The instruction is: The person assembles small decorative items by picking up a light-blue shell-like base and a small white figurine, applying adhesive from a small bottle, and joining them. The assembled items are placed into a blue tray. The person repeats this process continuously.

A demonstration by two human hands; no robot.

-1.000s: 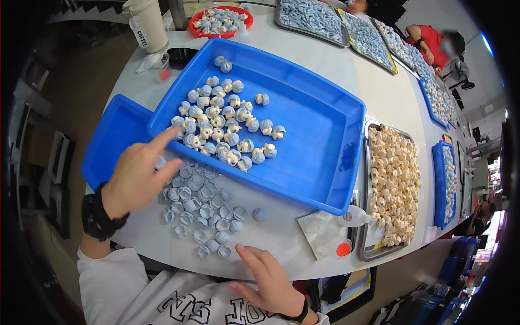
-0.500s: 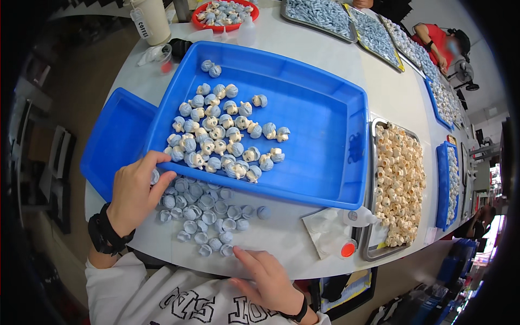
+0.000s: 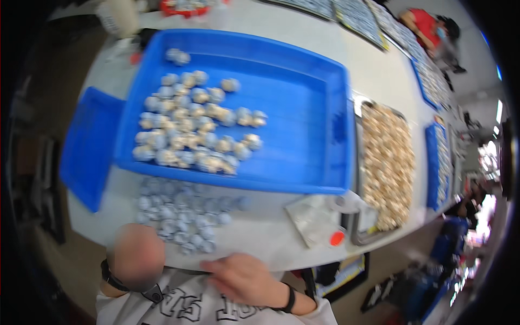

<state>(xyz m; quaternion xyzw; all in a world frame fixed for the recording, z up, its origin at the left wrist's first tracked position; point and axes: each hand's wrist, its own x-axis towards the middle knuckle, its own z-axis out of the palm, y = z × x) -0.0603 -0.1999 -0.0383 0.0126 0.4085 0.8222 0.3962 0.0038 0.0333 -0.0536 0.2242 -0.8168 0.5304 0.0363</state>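
My left hand (image 3: 138, 254) is close to my body at the table's front edge, beside the loose light-blue ribbed cups (image 3: 172, 211). Motion smears its fingers, so whether it holds anything is hidden. To its right, my right hand (image 3: 241, 277) hovers in front of the sweatshirt, fingers stretched loosely leftward, with nothing visible in them. The cups lie in a spread on the white table (image 3: 260, 216). Behind them stands a large blue tray (image 3: 292, 108), its left half holding many small cream-and-blue figure heads (image 3: 187, 119).
A second blue tray (image 3: 92, 146) stands at the left. On the right are a metal tray of cream parts (image 3: 387, 162), a white bottle (image 3: 349, 203), a red-orange cap (image 3: 337, 238) and a white sheet (image 3: 306, 216). A person in red (image 3: 422, 27) sits at the far right.
My left hand has left the blue tray's front-left corner and come back toward my body. My right hand has shifted slightly left and nearer. The whole view has tilted and blurred.
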